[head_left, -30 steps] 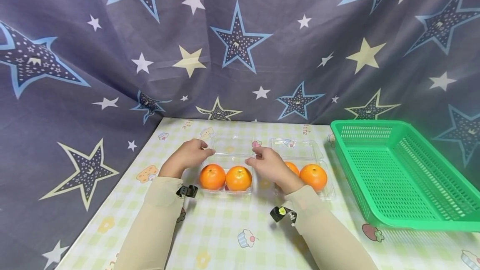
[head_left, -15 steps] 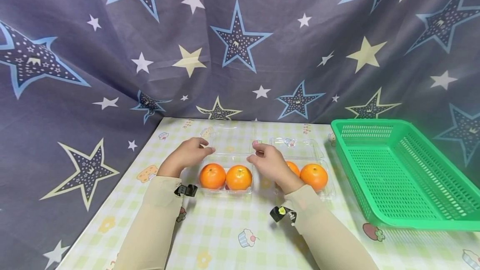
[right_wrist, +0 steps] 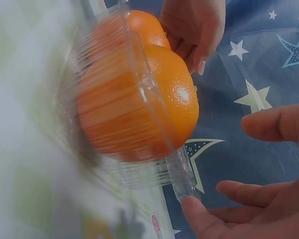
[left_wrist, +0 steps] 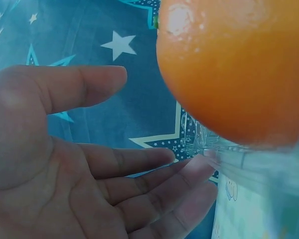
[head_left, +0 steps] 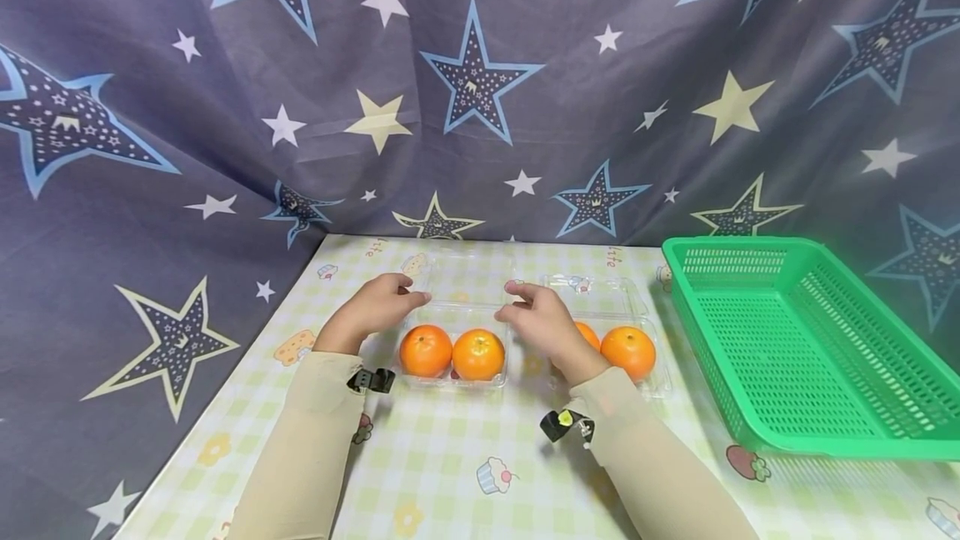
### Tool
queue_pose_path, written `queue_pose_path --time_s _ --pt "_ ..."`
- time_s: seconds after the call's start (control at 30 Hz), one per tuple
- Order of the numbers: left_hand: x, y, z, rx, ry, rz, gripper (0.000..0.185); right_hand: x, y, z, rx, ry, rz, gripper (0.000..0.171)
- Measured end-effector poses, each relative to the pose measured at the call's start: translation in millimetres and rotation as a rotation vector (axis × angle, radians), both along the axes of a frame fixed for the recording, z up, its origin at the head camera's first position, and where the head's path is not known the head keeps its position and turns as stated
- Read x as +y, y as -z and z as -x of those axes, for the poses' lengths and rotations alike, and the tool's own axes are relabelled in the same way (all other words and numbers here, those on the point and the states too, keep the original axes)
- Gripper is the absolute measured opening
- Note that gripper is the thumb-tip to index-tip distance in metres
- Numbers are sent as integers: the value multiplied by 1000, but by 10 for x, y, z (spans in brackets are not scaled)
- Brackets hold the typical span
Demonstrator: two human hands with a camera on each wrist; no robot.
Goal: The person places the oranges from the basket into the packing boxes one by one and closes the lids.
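Observation:
In the head view, a clear plastic clamshell box [head_left: 452, 382] holds two oranges side by side, a left orange [head_left: 425, 351] and a right orange [head_left: 478, 355]. Its transparent lid [head_left: 471, 280] is folded back on the far side. My left hand [head_left: 375, 304] is at the box's far left corner, thumb and fingers apart; its fingertips [left_wrist: 202, 167] come close to the plastic in the left wrist view. At the far right corner is my right hand [head_left: 542, 322]. In the right wrist view one fingertip [right_wrist: 192, 205] touches the plastic edge. Neither palm holds anything.
A second clear box [head_left: 660, 382] with oranges [head_left: 628, 353] stands to the right, partly behind my right wrist. Farther right is a green plastic basket [head_left: 780, 357]. A star-patterned curtain [head_left: 480, 165] hangs behind the checked tablecloth [head_left: 435, 465].
The lid's far edge appears higher and farther back than a second ago. Both hands have shifted very slightly; the oranges stay in place.

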State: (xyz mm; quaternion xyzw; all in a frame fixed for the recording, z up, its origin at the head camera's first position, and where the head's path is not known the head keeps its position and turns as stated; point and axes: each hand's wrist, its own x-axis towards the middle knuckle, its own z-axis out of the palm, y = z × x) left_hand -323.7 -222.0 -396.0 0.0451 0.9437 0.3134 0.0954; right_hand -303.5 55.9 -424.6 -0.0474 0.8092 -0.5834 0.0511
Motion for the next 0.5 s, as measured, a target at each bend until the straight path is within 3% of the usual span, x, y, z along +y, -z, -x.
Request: queue_pose_path --time_s 0.23,0.5 --pt "6 -22 -17 -9 5 -17 73 10 -7 5 -34 -8 82 68" --pt "2 -15 -20 -11 -2 -32 73 8 -13 -6 -30 -7 78 63"
